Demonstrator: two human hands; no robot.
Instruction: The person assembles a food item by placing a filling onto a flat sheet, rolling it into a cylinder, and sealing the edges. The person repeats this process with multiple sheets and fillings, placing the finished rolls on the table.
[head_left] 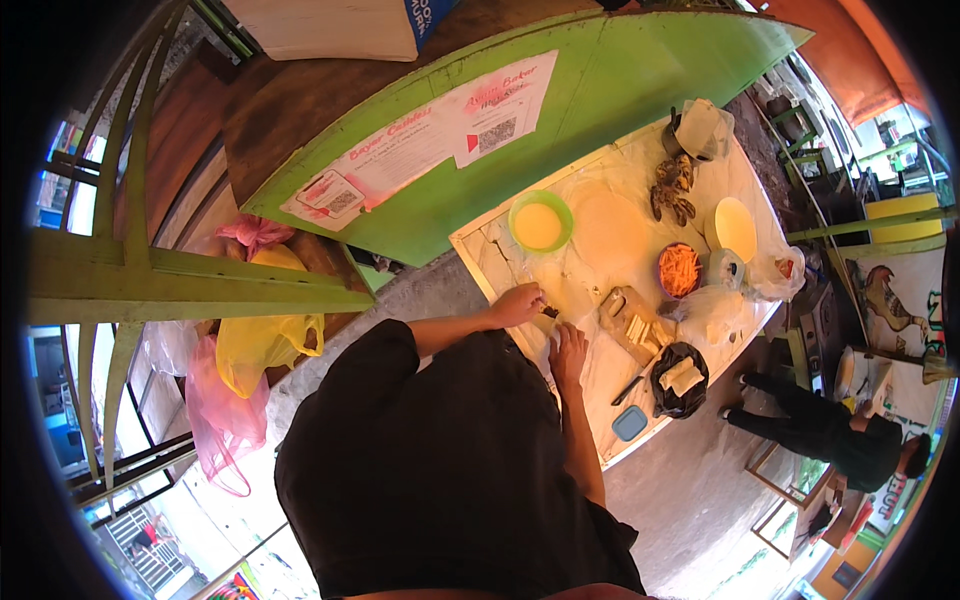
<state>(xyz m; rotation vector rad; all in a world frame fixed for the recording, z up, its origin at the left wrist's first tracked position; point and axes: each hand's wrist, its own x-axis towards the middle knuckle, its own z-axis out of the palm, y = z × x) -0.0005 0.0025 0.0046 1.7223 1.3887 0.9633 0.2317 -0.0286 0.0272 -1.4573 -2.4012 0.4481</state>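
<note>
wide fisheye cam, head-worn, left one of the pair, aimed pretty much straight down, black shirt (430, 470) super close up, left hand (517, 305) and right hand (569, 357) mid-range, table (600, 385) stretching off to the right

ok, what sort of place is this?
Probably a small food stall or open-sided eatery: a table holding orange shreds and pale cut pieces, a green counter panel with a printed poster showing square scan codes.
</note>
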